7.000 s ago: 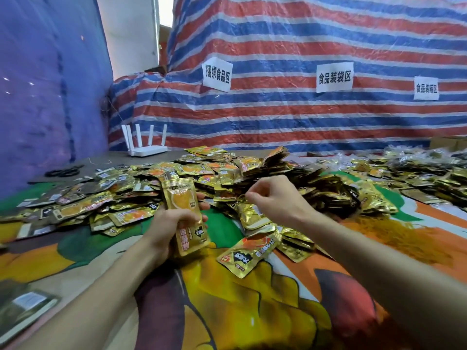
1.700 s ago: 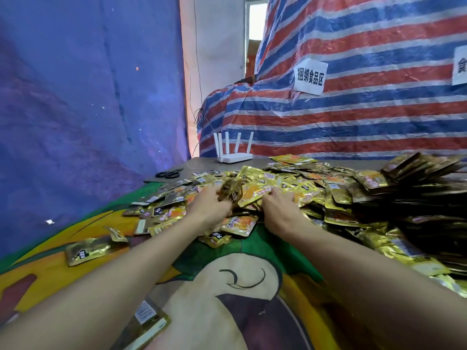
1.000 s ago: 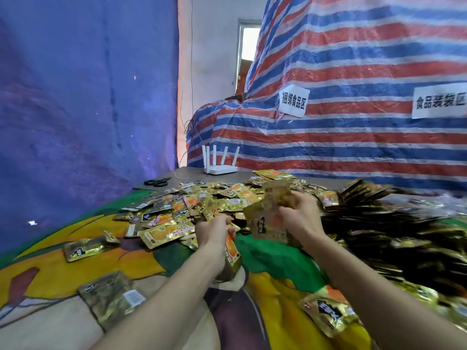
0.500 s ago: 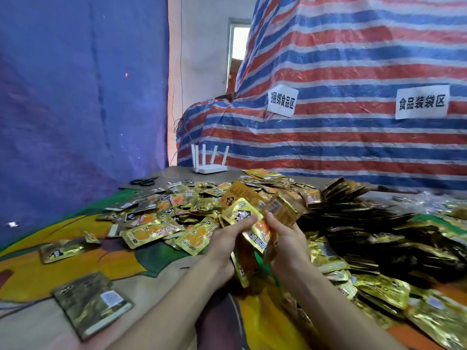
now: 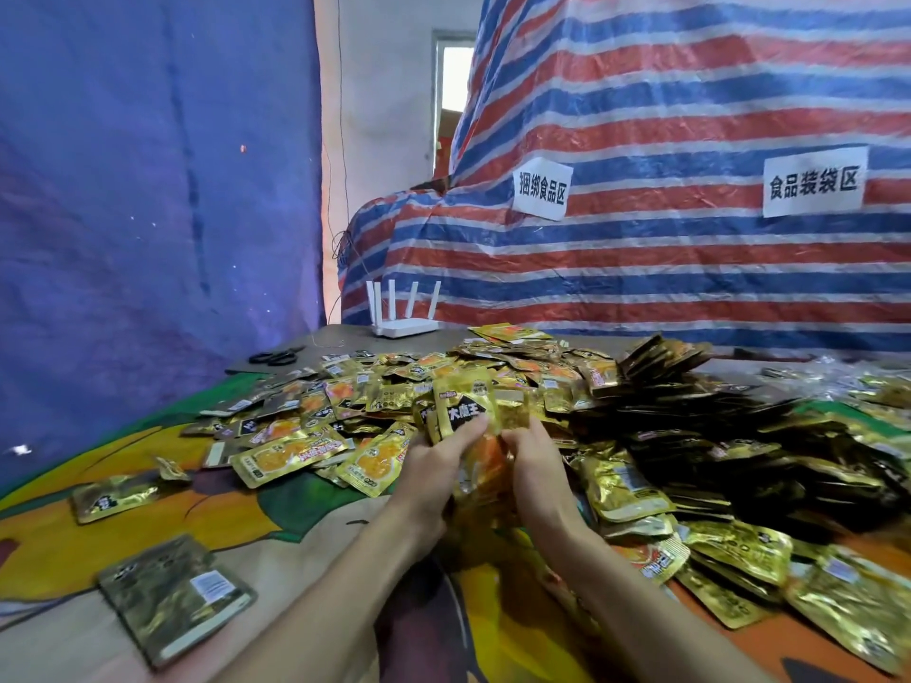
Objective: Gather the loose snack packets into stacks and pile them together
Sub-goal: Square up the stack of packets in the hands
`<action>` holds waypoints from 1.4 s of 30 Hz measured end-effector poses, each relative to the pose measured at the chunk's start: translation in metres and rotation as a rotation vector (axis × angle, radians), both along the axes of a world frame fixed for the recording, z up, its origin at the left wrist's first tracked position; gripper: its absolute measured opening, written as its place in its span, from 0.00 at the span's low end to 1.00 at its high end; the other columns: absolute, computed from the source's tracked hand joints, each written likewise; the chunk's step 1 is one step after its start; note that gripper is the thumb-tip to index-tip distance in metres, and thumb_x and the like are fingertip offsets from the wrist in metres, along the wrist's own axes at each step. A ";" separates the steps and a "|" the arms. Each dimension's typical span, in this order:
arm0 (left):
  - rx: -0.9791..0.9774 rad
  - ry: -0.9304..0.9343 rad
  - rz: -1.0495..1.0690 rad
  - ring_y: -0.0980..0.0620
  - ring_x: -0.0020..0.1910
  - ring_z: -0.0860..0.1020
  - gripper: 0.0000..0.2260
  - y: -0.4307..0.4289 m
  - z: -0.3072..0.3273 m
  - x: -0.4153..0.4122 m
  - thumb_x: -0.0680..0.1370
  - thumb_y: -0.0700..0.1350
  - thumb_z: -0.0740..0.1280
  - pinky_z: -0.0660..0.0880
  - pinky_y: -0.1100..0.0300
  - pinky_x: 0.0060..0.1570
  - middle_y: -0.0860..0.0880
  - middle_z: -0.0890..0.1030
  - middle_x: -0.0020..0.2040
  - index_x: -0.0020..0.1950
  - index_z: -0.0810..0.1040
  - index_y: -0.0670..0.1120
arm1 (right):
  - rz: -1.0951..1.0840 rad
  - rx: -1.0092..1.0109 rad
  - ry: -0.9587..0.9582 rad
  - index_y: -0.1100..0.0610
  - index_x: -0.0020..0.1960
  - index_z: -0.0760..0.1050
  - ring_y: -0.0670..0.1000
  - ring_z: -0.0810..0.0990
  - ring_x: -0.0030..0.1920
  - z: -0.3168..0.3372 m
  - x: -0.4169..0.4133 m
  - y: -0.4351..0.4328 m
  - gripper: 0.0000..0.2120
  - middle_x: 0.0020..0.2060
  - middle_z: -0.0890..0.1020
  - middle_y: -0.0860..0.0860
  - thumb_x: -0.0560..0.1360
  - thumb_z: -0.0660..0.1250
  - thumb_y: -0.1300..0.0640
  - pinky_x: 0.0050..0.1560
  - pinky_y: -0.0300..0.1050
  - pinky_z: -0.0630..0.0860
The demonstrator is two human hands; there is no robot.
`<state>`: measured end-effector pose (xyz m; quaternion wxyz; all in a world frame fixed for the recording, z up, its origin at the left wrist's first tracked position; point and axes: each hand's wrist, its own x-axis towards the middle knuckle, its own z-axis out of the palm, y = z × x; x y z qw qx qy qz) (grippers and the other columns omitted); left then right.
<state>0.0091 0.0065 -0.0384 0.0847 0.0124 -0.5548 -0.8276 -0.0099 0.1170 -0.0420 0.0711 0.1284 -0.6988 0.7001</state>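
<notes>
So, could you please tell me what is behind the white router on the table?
A striped tarp hangs directly behind the router, with thin wires dangling at its left edge. Whatever the tarp covers cannot be seen.

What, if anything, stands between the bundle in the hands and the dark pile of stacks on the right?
Nothing visible does. The left hand and right hand grip the bundle; the pile lies just beyond the right hand, with only loose packets flat between.

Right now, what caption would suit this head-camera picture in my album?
Left hand and right hand grip a stack of gold snack packets over a colourful cloth, loose packets heaped behind.
</notes>
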 end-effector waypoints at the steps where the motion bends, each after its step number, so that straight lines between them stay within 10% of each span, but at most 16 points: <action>1: -0.014 0.033 -0.043 0.40 0.42 0.85 0.10 0.002 0.000 0.001 0.69 0.44 0.78 0.82 0.49 0.42 0.39 0.86 0.46 0.47 0.86 0.42 | -0.003 0.000 0.020 0.57 0.56 0.74 0.50 0.79 0.54 0.000 0.001 -0.001 0.19 0.56 0.79 0.50 0.74 0.56 0.45 0.51 0.51 0.77; 6: -0.134 0.178 -0.134 0.47 0.48 0.85 0.10 0.011 -0.001 0.003 0.67 0.43 0.71 0.80 0.53 0.46 0.46 0.87 0.46 0.45 0.87 0.51 | 0.013 -0.050 0.048 0.53 0.52 0.75 0.60 0.79 0.58 -0.002 0.005 -0.004 0.22 0.56 0.78 0.62 0.68 0.56 0.39 0.61 0.65 0.76; 12: -0.330 0.260 -0.112 0.47 0.51 0.83 0.23 0.016 -0.006 0.003 0.66 0.41 0.70 0.77 0.57 0.46 0.46 0.85 0.48 0.61 0.79 0.43 | 0.032 -0.210 -0.040 0.46 0.54 0.83 0.55 0.80 0.61 -0.001 0.001 -0.004 0.17 0.63 0.77 0.59 0.78 0.55 0.53 0.63 0.52 0.78; 16: -0.319 0.156 -0.029 0.47 0.35 0.77 0.22 0.015 -0.008 0.002 0.65 0.34 0.69 0.73 0.58 0.35 0.43 0.79 0.38 0.59 0.74 0.34 | 0.018 -0.182 -0.113 0.50 0.59 0.81 0.60 0.78 0.62 -0.002 -0.002 0.007 0.22 0.62 0.79 0.60 0.75 0.56 0.67 0.65 0.56 0.75; 22: -0.417 0.250 0.135 0.58 0.41 0.81 0.22 0.010 -0.011 -0.001 0.72 0.29 0.70 0.77 0.65 0.41 0.50 0.82 0.44 0.60 0.72 0.47 | 0.052 -0.164 -0.073 0.47 0.56 0.83 0.48 0.83 0.53 0.003 0.001 0.000 0.15 0.59 0.82 0.55 0.83 0.57 0.47 0.47 0.40 0.79; 26: -0.324 0.244 -0.046 0.50 0.51 0.83 0.35 0.013 -0.016 -0.001 0.68 0.20 0.70 0.79 0.63 0.45 0.38 0.80 0.58 0.71 0.65 0.40 | 0.039 -0.185 -0.057 0.54 0.59 0.82 0.55 0.80 0.62 0.000 0.006 -0.012 0.25 0.59 0.82 0.57 0.77 0.59 0.38 0.69 0.55 0.73; 32: -0.385 0.241 -0.018 0.47 0.43 0.82 0.23 0.016 -0.019 0.005 0.63 0.34 0.70 0.77 0.59 0.39 0.47 0.82 0.42 0.58 0.77 0.38 | 0.181 -0.380 -0.285 0.54 0.45 0.87 0.52 0.86 0.51 0.002 0.002 -0.004 0.21 0.50 0.87 0.54 0.82 0.59 0.46 0.51 0.46 0.80; 35: -0.423 0.264 0.167 0.48 0.45 0.82 0.14 0.022 -0.020 0.003 0.72 0.32 0.69 0.77 0.59 0.43 0.49 0.83 0.42 0.56 0.79 0.41 | 0.243 -0.424 -0.328 0.55 0.61 0.81 0.56 0.83 0.57 0.002 0.003 -0.006 0.16 0.56 0.85 0.57 0.83 0.57 0.54 0.56 0.47 0.80; 42: -0.450 0.300 0.284 0.49 0.43 0.79 0.13 0.018 -0.024 -0.008 0.74 0.29 0.67 0.77 0.54 0.45 0.46 0.81 0.43 0.52 0.74 0.45 | -0.171 0.097 0.062 0.50 0.61 0.73 0.49 0.74 0.61 0.003 0.005 -0.001 0.21 0.61 0.76 0.49 0.72 0.68 0.67 0.63 0.46 0.72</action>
